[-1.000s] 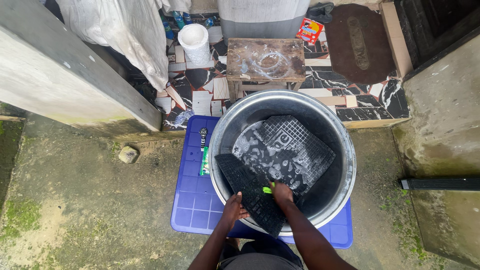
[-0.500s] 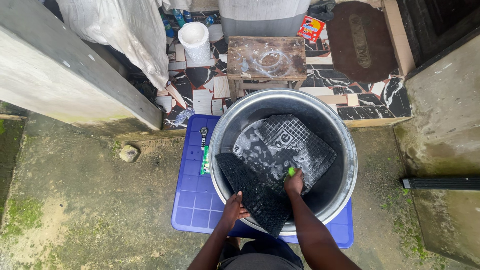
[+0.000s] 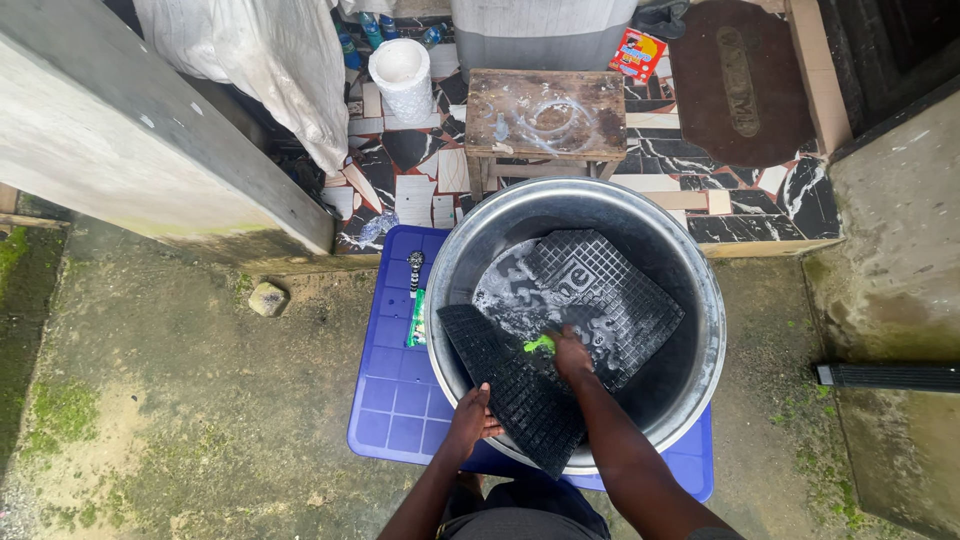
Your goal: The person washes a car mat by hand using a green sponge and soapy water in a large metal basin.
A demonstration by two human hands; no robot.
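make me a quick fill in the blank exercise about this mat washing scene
1. The black rubber mat lies in a round ____ basin.
2. The right hand presses a ____ scrubber onto the mat.
3. The left hand grips the mat's near ____.
4. The basin rests on a ____ plastic crate.

Missing words: metal; green; edge; blue

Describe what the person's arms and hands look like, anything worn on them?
Both forearms are bare, with no sleeves in view. The left hand and right hand wear no gloves; no watch, bracelet or ring is visible. The arms are slim and enter from the bottom edge.
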